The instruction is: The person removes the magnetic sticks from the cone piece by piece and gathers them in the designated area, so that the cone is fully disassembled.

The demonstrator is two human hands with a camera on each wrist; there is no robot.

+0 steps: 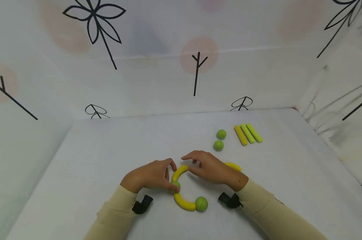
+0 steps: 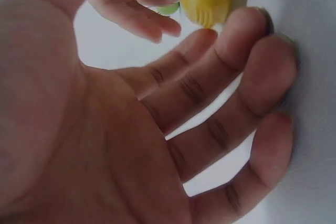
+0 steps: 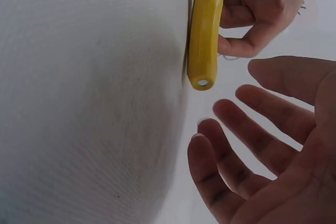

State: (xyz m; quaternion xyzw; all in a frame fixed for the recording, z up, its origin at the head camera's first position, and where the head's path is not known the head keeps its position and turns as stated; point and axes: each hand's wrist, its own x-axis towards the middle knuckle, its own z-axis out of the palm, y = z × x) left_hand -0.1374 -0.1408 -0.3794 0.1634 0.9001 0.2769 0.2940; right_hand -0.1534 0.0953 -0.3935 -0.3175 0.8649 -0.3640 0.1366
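Two curved yellow pieces, upper [image 1: 179, 172] and lower [image 1: 184, 202], meet at a green ball [image 1: 176, 184]; another green ball [image 1: 201, 204] touches the lower piece's right end. My left hand [image 1: 152, 175] has its thumb on the first ball and its index fingertip beside the upper piece. Its curled fingers [image 2: 210, 103] partly hide the join in the left wrist view. Just right of the upper piece's free end is my right hand [image 1: 212, 168], fingers spread and holding nothing. The right wrist view shows a gap between that hand [image 3: 262, 145] and the yellow piece [image 3: 205, 40].
A third curved yellow piece [image 1: 233, 166] lies partly behind the right wrist. Farther back are two green balls [image 1: 221, 134] [image 1: 218, 145], with a yellow stick [image 1: 240, 135] and two yellow-green sticks [image 1: 247, 133] [image 1: 254, 133] to their right. White walls enclose the white table [image 1: 124, 140].
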